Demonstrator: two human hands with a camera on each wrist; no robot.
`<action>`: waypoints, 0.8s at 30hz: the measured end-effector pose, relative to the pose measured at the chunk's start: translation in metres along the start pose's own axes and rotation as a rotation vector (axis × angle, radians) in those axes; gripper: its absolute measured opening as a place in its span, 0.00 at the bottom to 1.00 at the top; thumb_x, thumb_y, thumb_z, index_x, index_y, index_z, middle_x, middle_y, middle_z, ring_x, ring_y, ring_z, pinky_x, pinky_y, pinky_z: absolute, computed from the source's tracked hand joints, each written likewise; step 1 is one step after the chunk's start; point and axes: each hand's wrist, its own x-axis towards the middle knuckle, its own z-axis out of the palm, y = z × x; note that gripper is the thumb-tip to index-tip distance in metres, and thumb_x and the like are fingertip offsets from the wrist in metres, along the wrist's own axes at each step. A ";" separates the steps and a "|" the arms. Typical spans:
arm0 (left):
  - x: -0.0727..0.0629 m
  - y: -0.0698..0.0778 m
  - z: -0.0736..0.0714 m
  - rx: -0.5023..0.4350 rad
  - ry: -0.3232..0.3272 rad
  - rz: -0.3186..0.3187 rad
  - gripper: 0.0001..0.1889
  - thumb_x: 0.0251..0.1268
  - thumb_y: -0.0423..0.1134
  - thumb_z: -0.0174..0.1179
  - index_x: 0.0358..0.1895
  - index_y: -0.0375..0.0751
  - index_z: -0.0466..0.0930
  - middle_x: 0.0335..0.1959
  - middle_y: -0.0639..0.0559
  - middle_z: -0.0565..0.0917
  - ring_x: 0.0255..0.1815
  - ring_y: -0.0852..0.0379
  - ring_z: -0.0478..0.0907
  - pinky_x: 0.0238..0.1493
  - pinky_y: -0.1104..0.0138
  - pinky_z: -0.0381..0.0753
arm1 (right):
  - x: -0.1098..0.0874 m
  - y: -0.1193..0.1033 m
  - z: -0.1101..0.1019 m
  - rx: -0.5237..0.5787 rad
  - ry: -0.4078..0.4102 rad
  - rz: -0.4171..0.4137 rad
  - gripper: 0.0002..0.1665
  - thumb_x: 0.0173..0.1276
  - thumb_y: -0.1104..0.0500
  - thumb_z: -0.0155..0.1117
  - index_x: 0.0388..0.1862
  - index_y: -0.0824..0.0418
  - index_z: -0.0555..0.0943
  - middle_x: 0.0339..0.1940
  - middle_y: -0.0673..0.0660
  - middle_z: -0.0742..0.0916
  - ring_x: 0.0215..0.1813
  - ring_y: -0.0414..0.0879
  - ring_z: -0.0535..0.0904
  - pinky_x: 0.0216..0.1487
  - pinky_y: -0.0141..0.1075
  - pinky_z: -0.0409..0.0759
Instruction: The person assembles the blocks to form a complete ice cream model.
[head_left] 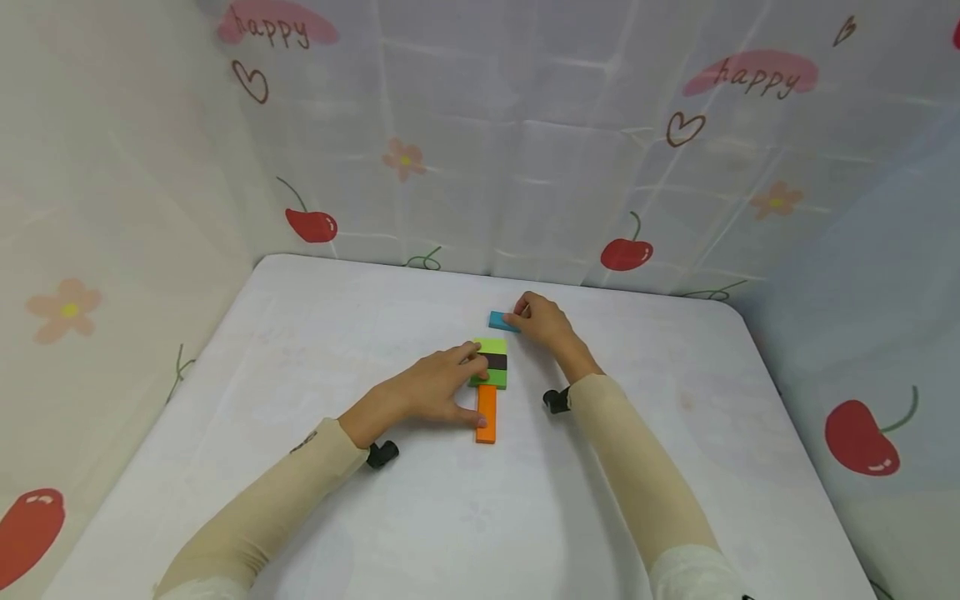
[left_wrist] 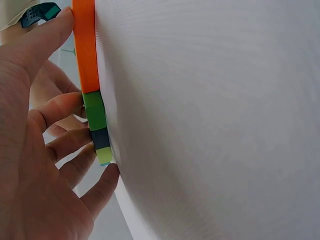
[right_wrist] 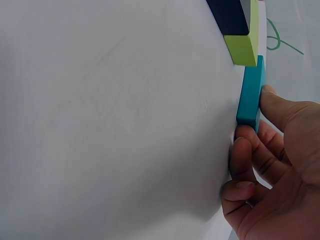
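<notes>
An orange block (head_left: 487,412) lies lengthwise on the table, its far end against a green block (head_left: 497,380). Beyond that, side by side, come a black block (head_left: 495,361) and a light green block (head_left: 492,344). My left hand (head_left: 431,390) is spread along their left side; its thumb touches the orange block and its fingers touch the shorter blocks. At the far end, my right hand (head_left: 546,323) pinches a blue block (head_left: 497,320) by its right end. In the right wrist view, the blue block (right_wrist: 251,92) has the thumb on one face and a fingertip at its end.
The white table (head_left: 337,317) has rounded far corners. A printed curtain (head_left: 487,208) with cherries and flowers hangs behind and at both sides. Black wrist camera mounts (head_left: 383,454) stick out below the hands.
</notes>
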 end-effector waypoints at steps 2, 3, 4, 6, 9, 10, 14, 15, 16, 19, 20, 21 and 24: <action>0.000 0.000 0.000 0.004 -0.004 -0.005 0.36 0.58 0.75 0.71 0.60 0.58 0.75 0.67 0.55 0.73 0.58 0.54 0.78 0.64 0.55 0.81 | 0.001 -0.002 0.002 -0.003 -0.001 -0.010 0.21 0.80 0.42 0.66 0.54 0.57 0.78 0.43 0.57 0.84 0.43 0.51 0.77 0.45 0.40 0.74; 0.001 0.000 0.000 0.006 -0.005 -0.007 0.36 0.58 0.75 0.71 0.60 0.58 0.75 0.68 0.55 0.72 0.59 0.54 0.78 0.65 0.54 0.81 | 0.001 -0.004 0.003 -0.005 -0.002 -0.015 0.21 0.80 0.41 0.66 0.53 0.57 0.78 0.43 0.57 0.84 0.43 0.51 0.77 0.45 0.40 0.74; 0.001 0.001 0.000 0.008 -0.005 -0.009 0.36 0.58 0.76 0.71 0.60 0.59 0.75 0.68 0.55 0.72 0.60 0.54 0.78 0.65 0.54 0.80 | 0.002 -0.005 0.003 -0.007 -0.003 -0.019 0.21 0.80 0.41 0.66 0.53 0.57 0.78 0.43 0.57 0.84 0.43 0.51 0.77 0.44 0.40 0.74; 0.001 0.001 0.000 0.010 -0.007 -0.009 0.36 0.58 0.75 0.71 0.60 0.59 0.75 0.68 0.55 0.72 0.59 0.54 0.79 0.65 0.55 0.81 | 0.002 -0.008 0.004 -0.013 -0.005 -0.028 0.21 0.80 0.41 0.65 0.53 0.58 0.78 0.43 0.57 0.84 0.43 0.51 0.77 0.45 0.40 0.74; 0.001 0.000 0.000 0.006 -0.006 -0.005 0.36 0.58 0.75 0.71 0.60 0.58 0.75 0.67 0.56 0.72 0.57 0.55 0.78 0.64 0.56 0.81 | 0.003 -0.012 0.005 -0.020 -0.009 -0.030 0.21 0.81 0.41 0.65 0.53 0.58 0.78 0.44 0.58 0.84 0.43 0.51 0.77 0.46 0.41 0.74; 0.001 0.000 0.000 0.005 -0.005 -0.004 0.36 0.58 0.75 0.71 0.60 0.58 0.75 0.67 0.56 0.72 0.57 0.55 0.78 0.63 0.56 0.81 | 0.003 -0.013 0.005 -0.022 -0.011 -0.030 0.21 0.81 0.41 0.65 0.53 0.58 0.78 0.44 0.58 0.85 0.43 0.51 0.77 0.46 0.41 0.75; 0.001 0.000 0.000 0.002 -0.008 -0.008 0.36 0.58 0.75 0.71 0.60 0.58 0.75 0.68 0.56 0.72 0.58 0.55 0.78 0.64 0.55 0.80 | 0.007 -0.016 0.007 -0.032 -0.021 -0.033 0.21 0.81 0.41 0.65 0.53 0.56 0.78 0.46 0.58 0.85 0.44 0.51 0.77 0.46 0.41 0.75; 0.001 0.000 0.000 0.002 -0.009 -0.008 0.36 0.58 0.75 0.71 0.60 0.58 0.75 0.68 0.56 0.72 0.58 0.55 0.78 0.64 0.55 0.80 | 0.007 -0.017 0.007 -0.032 -0.023 -0.035 0.21 0.81 0.40 0.64 0.53 0.56 0.78 0.46 0.58 0.86 0.44 0.51 0.77 0.46 0.41 0.75; 0.001 0.000 0.000 0.002 -0.008 -0.007 0.36 0.58 0.75 0.71 0.60 0.59 0.75 0.67 0.56 0.72 0.58 0.55 0.78 0.63 0.56 0.80 | 0.007 -0.017 0.007 -0.031 -0.022 -0.038 0.21 0.81 0.40 0.64 0.53 0.56 0.78 0.46 0.58 0.86 0.44 0.51 0.77 0.45 0.40 0.75; 0.001 -0.001 0.001 0.007 -0.006 -0.004 0.36 0.58 0.76 0.71 0.60 0.59 0.74 0.66 0.57 0.72 0.56 0.57 0.77 0.61 0.58 0.80 | 0.009 -0.017 0.009 -0.028 -0.025 -0.040 0.21 0.81 0.40 0.64 0.52 0.56 0.78 0.44 0.57 0.86 0.42 0.50 0.77 0.44 0.40 0.74; 0.001 -0.001 0.002 0.007 -0.005 -0.002 0.36 0.58 0.76 0.71 0.60 0.59 0.74 0.65 0.57 0.72 0.55 0.57 0.76 0.60 0.59 0.79 | 0.010 -0.017 0.009 -0.028 -0.026 -0.041 0.20 0.81 0.40 0.64 0.52 0.56 0.78 0.44 0.57 0.86 0.42 0.50 0.77 0.43 0.40 0.74; 0.001 -0.002 0.002 0.007 -0.003 -0.001 0.36 0.58 0.76 0.71 0.60 0.59 0.74 0.64 0.58 0.72 0.53 0.58 0.76 0.58 0.60 0.79 | 0.010 -0.017 0.009 -0.028 -0.026 -0.042 0.20 0.81 0.40 0.64 0.52 0.56 0.78 0.44 0.57 0.85 0.42 0.50 0.77 0.43 0.39 0.74; 0.001 -0.002 0.002 0.010 -0.003 -0.002 0.36 0.58 0.76 0.70 0.60 0.59 0.74 0.64 0.58 0.71 0.52 0.58 0.76 0.56 0.61 0.79 | 0.012 -0.016 0.011 -0.028 -0.026 -0.048 0.20 0.81 0.40 0.65 0.51 0.55 0.78 0.43 0.56 0.85 0.42 0.49 0.77 0.42 0.39 0.74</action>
